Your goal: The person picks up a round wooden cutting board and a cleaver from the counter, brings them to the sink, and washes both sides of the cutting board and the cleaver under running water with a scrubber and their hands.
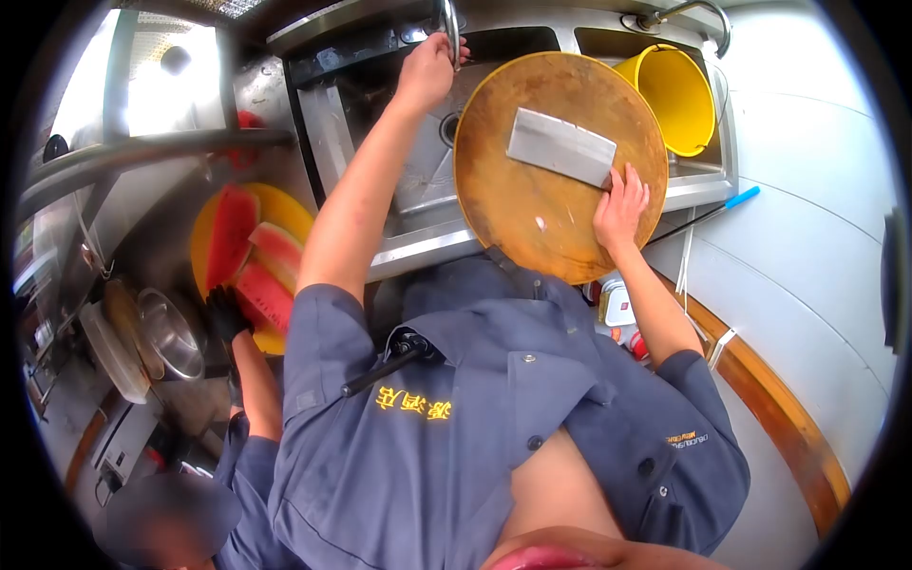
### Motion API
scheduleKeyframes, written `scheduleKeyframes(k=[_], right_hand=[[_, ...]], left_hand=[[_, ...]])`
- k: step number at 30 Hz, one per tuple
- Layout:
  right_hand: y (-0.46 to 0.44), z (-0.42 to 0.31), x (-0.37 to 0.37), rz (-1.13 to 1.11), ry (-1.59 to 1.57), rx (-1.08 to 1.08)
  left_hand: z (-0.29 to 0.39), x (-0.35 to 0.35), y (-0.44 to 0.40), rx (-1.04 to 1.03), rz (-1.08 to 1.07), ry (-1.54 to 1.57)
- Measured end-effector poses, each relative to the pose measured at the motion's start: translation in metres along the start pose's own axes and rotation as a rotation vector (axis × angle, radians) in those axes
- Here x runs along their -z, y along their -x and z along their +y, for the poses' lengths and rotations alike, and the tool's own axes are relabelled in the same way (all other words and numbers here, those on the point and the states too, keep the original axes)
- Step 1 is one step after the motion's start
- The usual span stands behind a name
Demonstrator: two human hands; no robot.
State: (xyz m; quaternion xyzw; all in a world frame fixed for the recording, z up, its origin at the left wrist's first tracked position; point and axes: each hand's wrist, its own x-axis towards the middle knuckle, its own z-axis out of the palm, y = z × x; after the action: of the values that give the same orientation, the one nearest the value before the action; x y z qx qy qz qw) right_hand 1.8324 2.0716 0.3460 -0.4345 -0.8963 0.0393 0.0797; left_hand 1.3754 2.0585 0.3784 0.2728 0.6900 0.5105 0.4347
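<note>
My left hand is up at the sink's back edge, its fingers closed around the curved metal faucet. A round wooden chopping board rests over the sink basin and its front rim. On it lies a cleaver, its broad blade flat on the wood. My right hand is on the board at the blade's right end, with its fingers over where the handle sits; the handle itself is hidden under them. A small pale scrap lies on the board below the blade.
A yellow bucket stands in the right basin of the steel sink. Left, a co-worker's gloved hand touches cut watermelon on a round yellow board. Metal bowls stand below. A second faucet arches at right.
</note>
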Motion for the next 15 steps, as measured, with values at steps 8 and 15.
scheduleKeyframes(k=[8,15], right_hand=[[-0.043,-0.048,-0.026,0.05,0.006,-0.104],[-0.061,-0.08,-0.033,0.068,0.018,-0.139]], left_hand=[[-0.172,0.005,-0.001,0.157,0.009,-0.001],[-0.126,0.02,0.038,0.389,0.094,0.394]])
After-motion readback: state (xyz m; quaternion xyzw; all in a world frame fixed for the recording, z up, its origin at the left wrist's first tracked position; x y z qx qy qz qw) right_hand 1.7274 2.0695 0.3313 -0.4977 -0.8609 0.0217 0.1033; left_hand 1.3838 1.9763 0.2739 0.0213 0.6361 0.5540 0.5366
